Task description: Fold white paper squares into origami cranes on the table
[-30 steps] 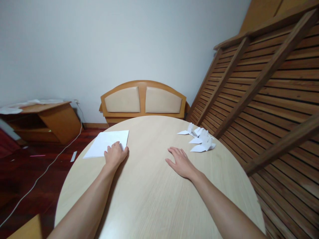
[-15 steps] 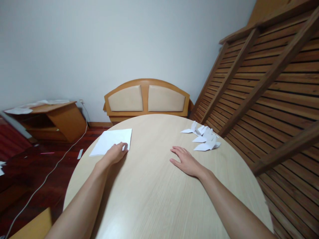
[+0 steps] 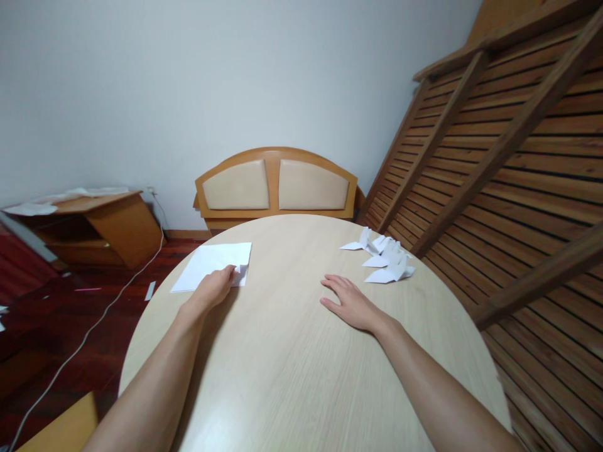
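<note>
A stack of white paper [image 3: 211, 257] lies at the left of the round table [image 3: 282, 351]. My left hand [image 3: 217, 284] is closed at the stack's near right corner, pinching a sheet whose corner is lifted and curled. My right hand [image 3: 349, 301] rests on the tabletop right of the middle, palm down, fingers stretched out, holding nothing. Several folded white paper figures [image 3: 389, 263], shaped like origami birds, sit bunched together just beyond and to the right of it.
Past the table's far edge stands a headboard [image 3: 276, 182] with cream panels. Slatted wooden boards [image 3: 522, 188] lean along the right. On the left are a low wooden cabinet [image 3: 122, 229], a white cable [image 3: 101, 326] across the dark floor, and a yellowish board [image 3: 61, 427].
My left hand has closed on the top sheet's corner, which is now lifted and bent. My right hand has stayed about where it was.
</note>
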Motion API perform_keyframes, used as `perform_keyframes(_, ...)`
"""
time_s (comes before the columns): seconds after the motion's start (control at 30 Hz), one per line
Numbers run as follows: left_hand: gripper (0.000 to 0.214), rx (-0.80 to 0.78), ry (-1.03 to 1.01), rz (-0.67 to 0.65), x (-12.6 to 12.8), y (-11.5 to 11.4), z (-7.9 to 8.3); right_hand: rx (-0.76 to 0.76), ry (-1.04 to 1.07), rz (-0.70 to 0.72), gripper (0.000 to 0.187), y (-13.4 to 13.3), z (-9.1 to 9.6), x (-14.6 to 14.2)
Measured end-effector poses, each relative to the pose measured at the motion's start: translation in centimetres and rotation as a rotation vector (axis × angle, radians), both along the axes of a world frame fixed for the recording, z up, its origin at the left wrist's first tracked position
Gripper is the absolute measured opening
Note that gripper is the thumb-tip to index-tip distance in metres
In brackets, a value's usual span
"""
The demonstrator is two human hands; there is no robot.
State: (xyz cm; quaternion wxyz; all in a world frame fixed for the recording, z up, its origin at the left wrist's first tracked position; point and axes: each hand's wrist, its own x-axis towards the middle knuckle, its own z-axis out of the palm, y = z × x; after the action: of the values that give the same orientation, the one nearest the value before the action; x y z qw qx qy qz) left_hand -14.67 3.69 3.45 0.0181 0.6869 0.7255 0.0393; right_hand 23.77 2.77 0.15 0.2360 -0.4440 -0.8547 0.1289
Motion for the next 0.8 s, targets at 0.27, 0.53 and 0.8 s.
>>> perform_keyframes(0.27,0.05,0.219,-0.002,0.132,1.3,-0.4,1.1,0.001,-0.002,-0.004,0.047,-0.1,0.1,0.0)
perform_keyframes(0.53,0.044,0.264,-0.187,-0.427,11.4,-4.7,1.7,-0.093,0.193,-0.078,0.046,0.0,0.4,-0.4)
perform_keyframes(0.8,0.044,0.026,-0.339,-1.164,16.9,-8.8,1.5,-0.118,0.323,-0.084,0.046,0.5,0.0,-0.3)
